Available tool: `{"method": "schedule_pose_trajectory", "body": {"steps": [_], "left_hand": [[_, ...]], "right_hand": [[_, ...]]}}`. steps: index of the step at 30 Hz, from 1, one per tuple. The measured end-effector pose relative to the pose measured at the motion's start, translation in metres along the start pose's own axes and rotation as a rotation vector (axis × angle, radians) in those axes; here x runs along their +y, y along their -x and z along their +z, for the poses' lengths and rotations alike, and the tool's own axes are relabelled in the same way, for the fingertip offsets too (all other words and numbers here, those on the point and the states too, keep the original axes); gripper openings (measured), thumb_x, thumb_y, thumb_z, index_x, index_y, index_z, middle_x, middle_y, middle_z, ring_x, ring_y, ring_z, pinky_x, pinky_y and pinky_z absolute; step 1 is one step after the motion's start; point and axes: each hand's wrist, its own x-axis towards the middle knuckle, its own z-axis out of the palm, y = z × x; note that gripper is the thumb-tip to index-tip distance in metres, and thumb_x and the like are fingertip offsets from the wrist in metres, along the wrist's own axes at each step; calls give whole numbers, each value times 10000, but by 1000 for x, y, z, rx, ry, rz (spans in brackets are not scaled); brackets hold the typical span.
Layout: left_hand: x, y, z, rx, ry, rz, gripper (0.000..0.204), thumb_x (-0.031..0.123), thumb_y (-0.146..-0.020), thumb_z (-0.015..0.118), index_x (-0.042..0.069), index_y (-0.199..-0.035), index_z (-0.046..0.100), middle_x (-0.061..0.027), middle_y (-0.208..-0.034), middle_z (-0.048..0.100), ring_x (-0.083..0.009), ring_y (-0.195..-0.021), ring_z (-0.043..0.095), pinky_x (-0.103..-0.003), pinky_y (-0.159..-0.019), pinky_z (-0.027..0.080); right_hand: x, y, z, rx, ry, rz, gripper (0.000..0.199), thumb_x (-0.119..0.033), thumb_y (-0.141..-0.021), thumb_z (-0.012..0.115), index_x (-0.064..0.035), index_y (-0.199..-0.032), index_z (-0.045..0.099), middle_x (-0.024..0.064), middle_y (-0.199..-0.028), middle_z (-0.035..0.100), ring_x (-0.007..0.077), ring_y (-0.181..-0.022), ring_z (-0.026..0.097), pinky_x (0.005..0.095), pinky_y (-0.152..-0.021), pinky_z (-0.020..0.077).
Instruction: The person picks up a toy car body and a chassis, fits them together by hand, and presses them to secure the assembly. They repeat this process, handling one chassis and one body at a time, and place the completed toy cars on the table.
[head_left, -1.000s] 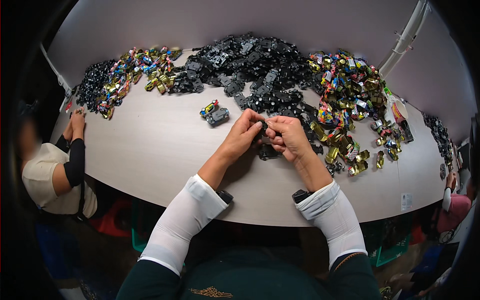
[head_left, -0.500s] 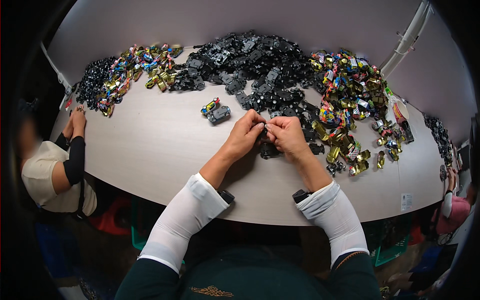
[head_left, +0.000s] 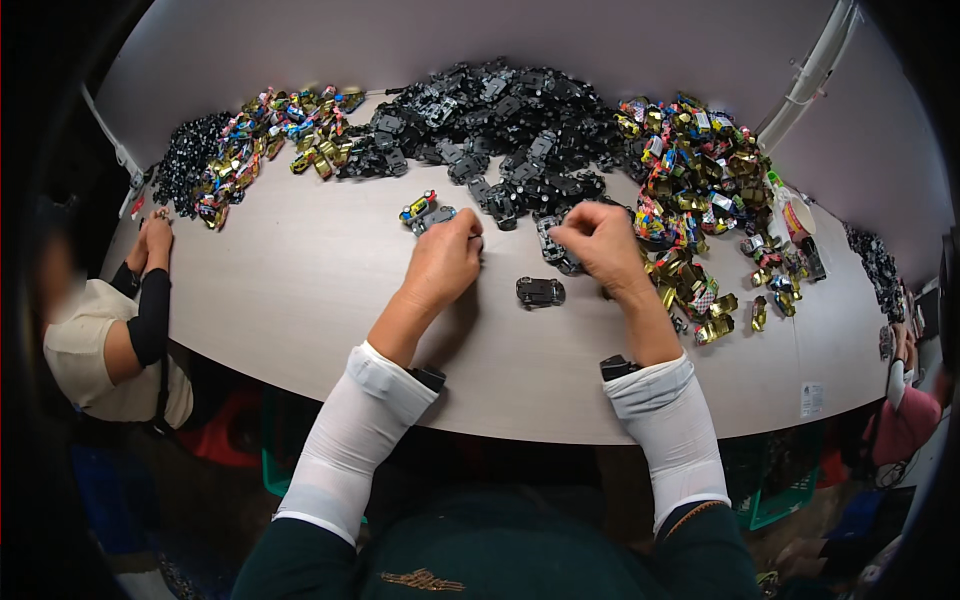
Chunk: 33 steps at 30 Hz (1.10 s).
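Note:
My left hand (head_left: 447, 262) rests on the pale table (head_left: 300, 300) with its fingers curled; I see nothing in it. Just beyond its knuckles lie two small coloured toy cars (head_left: 424, 211). My right hand (head_left: 597, 241) is curled too, its fingertips closed on a black toy car base (head_left: 553, 245) at the near edge of the black pile. Between the hands, a little nearer to me, a single black car base (head_left: 540, 292) lies on the table, touched by neither hand.
A heap of black car bases (head_left: 500, 120) runs along the far side. Shiny coloured car bodies are piled at the right (head_left: 690, 170) and far left (head_left: 270, 130). Another person (head_left: 110, 330) sits at the left end, hands on the table.
My hands were together over one black part; they have moved apart. That black base now lies on the table between them, and my right hand has gone to the pile's edge.

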Motion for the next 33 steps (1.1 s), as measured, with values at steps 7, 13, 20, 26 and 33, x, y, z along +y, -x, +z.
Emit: {"method": "schedule_pose_trajectory", "body": {"steps": [7,13,20,26,33], "left_hand": [[41,9,-3,-121,7,386,211,96,-735,696,58,-931,629,-128,-915,612,-329,-949,551,-401,-811,462],[52,7,25,-253,-47,444,204,83,-737,668,26,-932,657,-146,-854,628,-331,-859,594,-411,-775,482],[18,-15,49,-105,854,-136,155,50,-886,550,-45,-982,626,-74,-805,658,-134,-708,630,-272,-610,522],[13,-14,52,-180,1113,-268,141,41,-915,523,-32,-1013,594,-55,-857,639,-109,-719,624,-247,-579,560],[17,-11,45,-195,1211,-293,146,39,-931,493,-36,-1053,522,-116,-923,641,-184,-777,667,-283,-664,595]], "right_hand": [[-8,-3,-45,103,391,53,141,-138,-707,723,-24,-741,648,139,-667,642,273,-620,631,360,-610,484],[3,0,-36,11,602,109,167,-115,-721,725,8,-813,658,149,-726,653,238,-650,627,341,-628,482],[10,-8,-62,290,634,143,140,-159,-771,686,-29,-820,664,163,-809,674,329,-763,654,397,-690,505],[-10,4,-60,16,973,379,349,-301,-719,763,-26,-915,673,173,-954,681,346,-891,658,432,-767,527],[7,-5,-53,73,904,257,288,-221,-742,720,-6,-928,671,165,-928,685,312,-817,672,408,-722,542]]}}
